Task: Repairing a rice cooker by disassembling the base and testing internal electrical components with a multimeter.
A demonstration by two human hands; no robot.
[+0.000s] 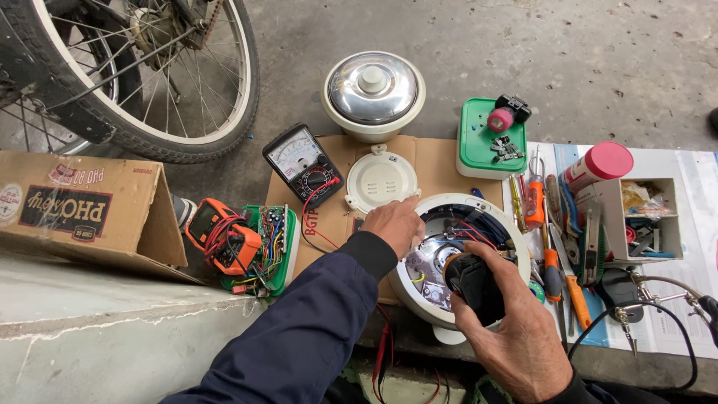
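Two hands at an upturned rice cooker base point(419, 288) on cardboard, its wiring exposed.

Our right hand point(512, 333) is clamped around a black power tool point(475, 283) over the opening; our left hand point(394, 224), fingers loosely curled, rests on the rim. Beside it lie a round white plate point(381, 181), an analog multimeter point(303, 164) and screwdrivers point(550, 254); a lidded cooker point(372, 93) stands behind.

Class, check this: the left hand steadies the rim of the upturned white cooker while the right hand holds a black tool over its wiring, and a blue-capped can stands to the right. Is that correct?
Not quite. The head view shows the can has a red cap, not blue. The rest holds: the left hand rests on the cooker rim, and the right hand holds the black tool over the wiring.
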